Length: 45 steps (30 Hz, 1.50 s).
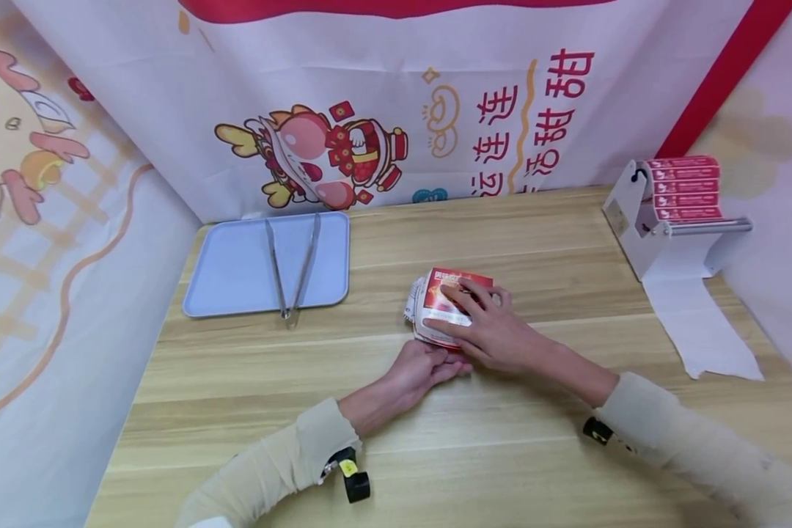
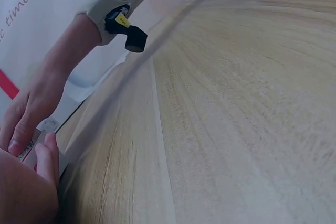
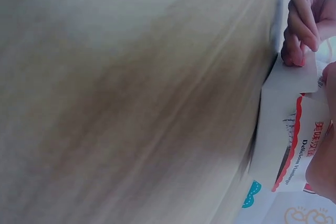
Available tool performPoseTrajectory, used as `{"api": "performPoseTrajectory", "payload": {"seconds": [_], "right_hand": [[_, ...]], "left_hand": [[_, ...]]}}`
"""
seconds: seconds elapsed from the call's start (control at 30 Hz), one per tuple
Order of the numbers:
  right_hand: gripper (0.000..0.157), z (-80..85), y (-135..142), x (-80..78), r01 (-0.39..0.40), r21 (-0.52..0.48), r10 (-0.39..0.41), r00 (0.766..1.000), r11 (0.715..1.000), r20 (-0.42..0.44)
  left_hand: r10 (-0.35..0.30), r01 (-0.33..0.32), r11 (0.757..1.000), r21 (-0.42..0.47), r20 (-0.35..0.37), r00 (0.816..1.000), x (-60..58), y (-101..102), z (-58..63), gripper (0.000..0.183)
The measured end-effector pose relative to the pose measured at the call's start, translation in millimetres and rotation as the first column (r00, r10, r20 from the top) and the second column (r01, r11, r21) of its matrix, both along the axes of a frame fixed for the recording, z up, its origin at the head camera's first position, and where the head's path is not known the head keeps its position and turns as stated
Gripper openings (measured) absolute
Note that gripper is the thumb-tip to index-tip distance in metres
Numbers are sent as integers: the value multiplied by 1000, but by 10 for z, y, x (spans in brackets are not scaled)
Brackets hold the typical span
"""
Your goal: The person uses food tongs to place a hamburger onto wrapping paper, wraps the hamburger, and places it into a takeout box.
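A red and white cardboard hamburger box (image 1: pixel 441 312) sits on the wooden table. Over its lid lies my right hand (image 1: pixel 495 334), fingers spread and straight, pressing on top. My left hand (image 1: pixel 412 374) is low at the box's near side; in the right wrist view the left hand (image 3: pixel 304 22) has curled fingers pinching the box's side wall. Printed wrapping paper (image 1: pixel 411 299) sticks out at the box's left. The right wrist view shows the box front (image 3: pixel 310 140), lettered "Delicious Hamburger", with a gap under the lid.
To the back left lies a blue tray (image 1: pixel 231 268) with metal tongs (image 1: pixel 277 268) across it, their hinged end over its near edge. A label dispenser (image 1: pixel 633 220) stands at the back right, its white backing strip (image 1: pixel 699 330) trailing over the table. A printed cloth (image 1: pixel 383 88) hangs behind.
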State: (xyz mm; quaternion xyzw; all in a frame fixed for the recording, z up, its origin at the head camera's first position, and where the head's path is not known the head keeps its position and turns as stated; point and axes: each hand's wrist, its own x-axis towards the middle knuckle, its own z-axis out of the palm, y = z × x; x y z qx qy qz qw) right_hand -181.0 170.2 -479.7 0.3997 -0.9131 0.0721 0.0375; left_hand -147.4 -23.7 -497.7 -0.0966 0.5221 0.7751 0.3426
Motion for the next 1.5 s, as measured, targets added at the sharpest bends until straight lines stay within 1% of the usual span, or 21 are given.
{"api": "performPoseTrajectory", "payload": {"seconds": [0.23, 0.5, 0.63, 0.77, 0.97, 1.17, 1.3, 1.37, 1.43, 1.5], "right_hand": [[49, -57, -5, -25, -13, -20, 12, 1000, 1000, -25], [51, -63, -16, -55, -39, 14, 39, 999, 999, 16], [52, -29, -8, -152, -63, 37, 62, 998, 997, 31], [50, 2, -3, -236, -81, 50, 79, 996, 995, 40], [51, 2, -16, -259, -82, 41, 79, 993, 996, 83], [51, -28, -52, -321, -71, 57, 66, 995, 996, 72], [51, -30, -60, -342, -81, 39, 78, 994, 996, 71], [52, -24, -46, -341, -80, 22, 78, 993, 997, 94], [53, -12, -27, -341, -77, -18, 79, 991, 997, 111], [55, 1, 0, -339, -59, -78, 69, 990, 995, 123]], "left_hand": [[-3, 3, 1000, 3, 10, 1000, -16, -16, 23, 38], [-61, 60, 998, 14, 59, 996, -48, -135, -5, 41], [-75, 75, 997, -1, 52, 996, -114, -221, -6, 38], [-98, 98, 995, 21, 47, 994, -172, -267, 8, 37], [-135, 134, 991, 20, 42, 990, -203, -301, 5, 36], [-146, 146, 989, 13, 32, 989, -261, -322, -6, 36], [-168, 168, 986, 4, 30, 985, -265, -342, -25, 36], [-195, 195, 981, -12, 27, 980, -261, -374, -28, 37], [-227, 228, 973, -39, 22, 974, -258, -430, -21, 38], [-261, 262, 962, -77, 16, 965, -254, -511, -4, 38]]}}
